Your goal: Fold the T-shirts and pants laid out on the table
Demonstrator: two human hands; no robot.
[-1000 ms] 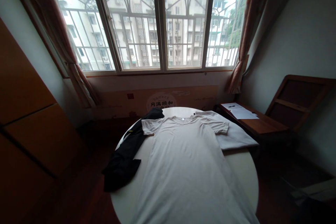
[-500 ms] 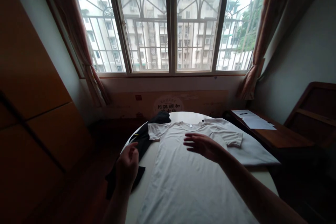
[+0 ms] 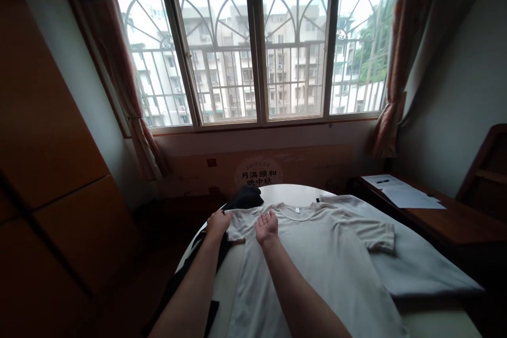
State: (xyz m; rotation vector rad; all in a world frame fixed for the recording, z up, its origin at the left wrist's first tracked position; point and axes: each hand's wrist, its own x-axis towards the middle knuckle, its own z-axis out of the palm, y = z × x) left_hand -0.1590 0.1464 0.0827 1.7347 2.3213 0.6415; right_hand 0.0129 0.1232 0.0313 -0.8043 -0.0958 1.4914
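Observation:
A white T-shirt (image 3: 309,253) lies spread on the round white table (image 3: 277,190), its neckline towards the window. My left hand (image 3: 218,222) is closed on the outer end of the shirt's left sleeve. Over the inner part of that sleeve, near the shoulder, is my right hand (image 3: 266,226), with its fingers curled; whether it pinches any cloth cannot be made out. Black clothing (image 3: 245,197) lies along the table's left side, partly behind my left arm. Another light garment (image 3: 420,269) lies flat under the shirt's right sleeve.
On the right stands a brown wooden table (image 3: 459,222) with white papers (image 3: 407,195) on it. A wooden chair (image 3: 487,169) is behind it. A printed box (image 3: 309,163) lies below the window. Orange cabinets (image 3: 43,142) stand on the left.
My left hand has moved forward and taken hold of the sleeve end. My right hand has moved left to the shoulder and curled its fingers. The view has tilted up slightly.

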